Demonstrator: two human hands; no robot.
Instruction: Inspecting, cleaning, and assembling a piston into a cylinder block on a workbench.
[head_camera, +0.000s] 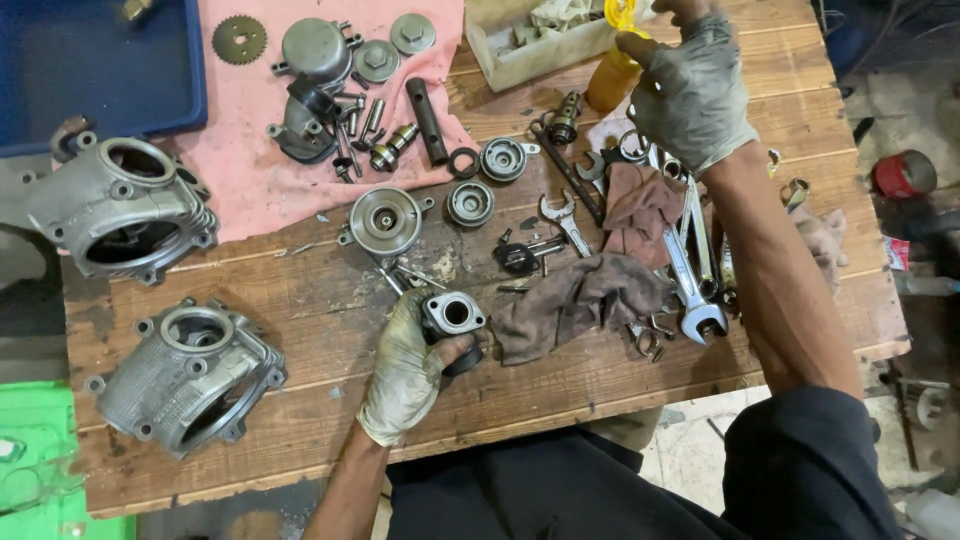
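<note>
While two grey finned metal cylinder castings (185, 375) are left lying at the left edge of the worn wooden plank table (330, 400), a small grey metal intake flange with a round bore (452, 315) is gripped in the gloved left hand (405, 375) near the table's middle, close to the near edge. Just right of it, a crumpled brown rag (575, 300) is spread beside a row of steel spanners (690, 270). At the far right, an orange plastic bottle with a yellow cap (612, 70) is clasped by the gloved right hand (690, 95), fingers closed around its top.
</note>
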